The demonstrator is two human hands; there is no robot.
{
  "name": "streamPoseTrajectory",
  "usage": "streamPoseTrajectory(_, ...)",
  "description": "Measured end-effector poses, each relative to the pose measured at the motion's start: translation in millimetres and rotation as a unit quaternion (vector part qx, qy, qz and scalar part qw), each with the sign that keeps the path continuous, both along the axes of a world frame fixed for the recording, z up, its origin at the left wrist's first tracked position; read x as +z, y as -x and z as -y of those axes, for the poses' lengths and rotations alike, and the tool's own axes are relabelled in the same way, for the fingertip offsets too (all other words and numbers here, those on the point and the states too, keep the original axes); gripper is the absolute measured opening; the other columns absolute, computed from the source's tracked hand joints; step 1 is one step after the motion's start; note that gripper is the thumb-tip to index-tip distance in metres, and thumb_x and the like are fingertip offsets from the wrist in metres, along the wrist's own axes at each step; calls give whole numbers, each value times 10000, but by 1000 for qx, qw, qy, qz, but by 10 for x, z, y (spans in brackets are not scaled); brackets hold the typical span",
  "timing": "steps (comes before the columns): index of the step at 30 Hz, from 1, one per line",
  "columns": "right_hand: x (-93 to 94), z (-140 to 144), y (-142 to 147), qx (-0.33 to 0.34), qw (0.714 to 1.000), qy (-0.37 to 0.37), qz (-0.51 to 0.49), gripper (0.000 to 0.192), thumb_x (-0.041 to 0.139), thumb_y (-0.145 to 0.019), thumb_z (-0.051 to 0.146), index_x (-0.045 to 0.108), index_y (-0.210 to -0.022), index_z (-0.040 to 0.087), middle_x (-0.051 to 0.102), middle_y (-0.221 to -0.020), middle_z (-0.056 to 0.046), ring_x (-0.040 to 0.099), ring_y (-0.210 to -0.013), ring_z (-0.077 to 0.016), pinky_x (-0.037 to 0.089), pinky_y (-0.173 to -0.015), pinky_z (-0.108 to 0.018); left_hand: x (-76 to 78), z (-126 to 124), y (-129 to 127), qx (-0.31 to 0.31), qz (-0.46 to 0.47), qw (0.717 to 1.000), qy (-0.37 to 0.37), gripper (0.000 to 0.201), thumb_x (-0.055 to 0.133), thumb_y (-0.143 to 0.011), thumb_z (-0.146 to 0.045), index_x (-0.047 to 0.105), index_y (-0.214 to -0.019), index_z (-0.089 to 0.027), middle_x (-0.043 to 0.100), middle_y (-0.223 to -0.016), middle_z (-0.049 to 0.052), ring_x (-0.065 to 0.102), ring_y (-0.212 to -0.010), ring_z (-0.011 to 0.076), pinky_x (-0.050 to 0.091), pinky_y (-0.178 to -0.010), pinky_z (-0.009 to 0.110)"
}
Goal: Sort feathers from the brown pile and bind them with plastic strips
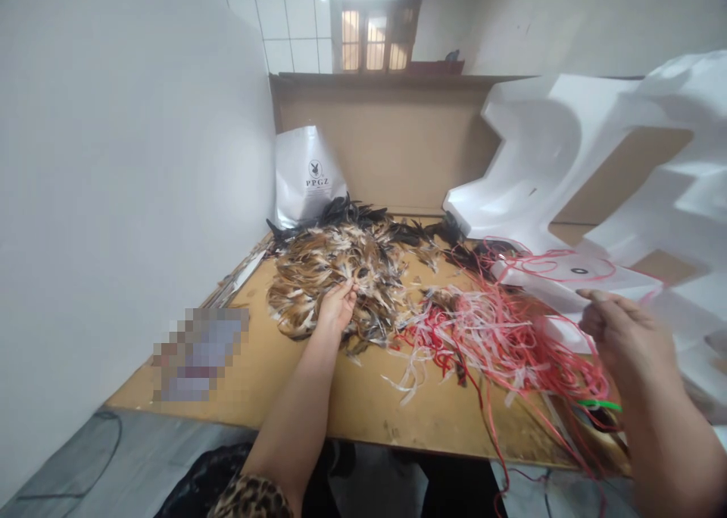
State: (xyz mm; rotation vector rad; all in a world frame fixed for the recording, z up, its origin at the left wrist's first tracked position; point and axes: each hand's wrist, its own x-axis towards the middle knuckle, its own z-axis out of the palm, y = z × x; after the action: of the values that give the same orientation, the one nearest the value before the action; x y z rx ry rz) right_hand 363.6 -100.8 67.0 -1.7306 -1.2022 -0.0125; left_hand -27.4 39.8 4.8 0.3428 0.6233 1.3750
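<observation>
My left hand [339, 306] reaches into a heap of brown, cream and white feathers [310, 276] on the table. Its fingertips are pinched together on a feather at the heap's near side; that feather is hard to tell from those behind it. Off to the right, my right hand [628, 336] is raised above the table's edge with its fingers curled closed. Whatever it may hold is too small or blurred to see. Between the hands lies a tangle of red, pink and white ribbon strands [500, 336], some hanging over the front edge.
Darker feathers [352, 213] lie along the back, before a white bag [310, 177] printed PPGZ. White moulded foam pieces [534, 154] stand at the right. A cardboard panel [391, 139] backs the tan table [409, 419]. A white wall [141, 162] rises on the left.
</observation>
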Motion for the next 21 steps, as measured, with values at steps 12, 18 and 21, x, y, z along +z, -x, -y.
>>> streamPoseTrajectory(12, 323, -323, 1263, 166, 975, 24, 143, 276, 481, -748, 363, 594, -945, 207, 590, -1000, -65, 566, -697, -152, 431, -667, -271, 50, 100, -79, -72, -68, 991, -93, 152, 677, -597, -145, 589, -705, -84, 574, -602, 10, 543, -538, 49, 403, -456, 111)
streamPoseTrajectory(18, 20, -882, 2050, 340, 934, 104, -28, 230, 515, -703, 361, 629, -730, 162, 621, -652, -23, 522, -555, -129, 396, -542, -238, 79, 151, -111, -92, -159, 976, -117, 239, 694, -576, -257, 579, -703, -89, 574, -556, 19, 527, -500, 62, 392, -468, 144)
streamPoseTrajectory(21, -110, -1015, 2214, 356, 926, 94, -81, 249, 531, -681, 372, 626, -730, 148, 607, -627, -18, 491, -526, -114, 377, -514, -225, 90, 161, -121, -95, -180, 971, -127, 240, 688, -578, -281, 573, -673, -94, 573, -541, 18, 513, -479, 59, 380, -466, 151)
